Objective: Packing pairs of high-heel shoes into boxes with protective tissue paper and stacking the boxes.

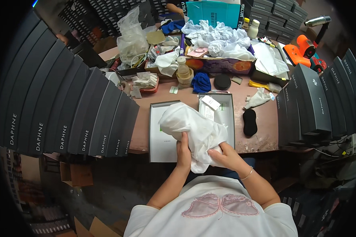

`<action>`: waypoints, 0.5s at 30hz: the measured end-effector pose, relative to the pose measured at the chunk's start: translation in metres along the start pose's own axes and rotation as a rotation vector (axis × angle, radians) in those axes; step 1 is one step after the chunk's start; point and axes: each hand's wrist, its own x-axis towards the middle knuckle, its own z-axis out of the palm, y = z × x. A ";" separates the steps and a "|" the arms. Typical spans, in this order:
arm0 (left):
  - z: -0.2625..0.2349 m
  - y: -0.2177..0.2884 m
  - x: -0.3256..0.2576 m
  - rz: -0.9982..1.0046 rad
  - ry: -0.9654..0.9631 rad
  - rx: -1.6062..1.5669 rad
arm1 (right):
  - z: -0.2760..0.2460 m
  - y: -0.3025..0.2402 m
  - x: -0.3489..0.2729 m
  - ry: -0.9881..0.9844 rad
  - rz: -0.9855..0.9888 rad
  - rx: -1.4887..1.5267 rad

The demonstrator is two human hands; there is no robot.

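A soft white cloth-like bundle is held in front of me, tilted, with its contents hidden. My left hand grips it from the left, thumb up along its side. On the lower right my right hand is closed on its edge, thumb on top. Beneath and behind the bundle lie two shallow grey-edged shoe box halves with pale insides: the left box half is partly covered by the bundle, while the right box half holds a white card and a few papers.
Rows of dark grey shoe boxes stand at left and right. A black insole-shaped piece, a yellow brush, a round black tin and a blue cloth lie on the table. Behind them, crumpled white paper fills a carton.
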 end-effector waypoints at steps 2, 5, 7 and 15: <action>0.009 0.012 -0.005 -0.040 -0.129 -0.443 | 0.001 0.006 -0.001 0.010 0.116 0.394; -0.022 0.021 0.015 -0.327 -0.357 -0.825 | -0.013 0.016 -0.011 -0.017 0.096 0.457; -0.029 0.000 0.038 -0.172 -0.253 -0.331 | -0.020 0.029 -0.007 0.031 -0.252 0.217; 0.026 0.099 0.075 0.305 -0.088 -0.288 | -0.065 -0.006 0.009 0.155 -0.203 0.383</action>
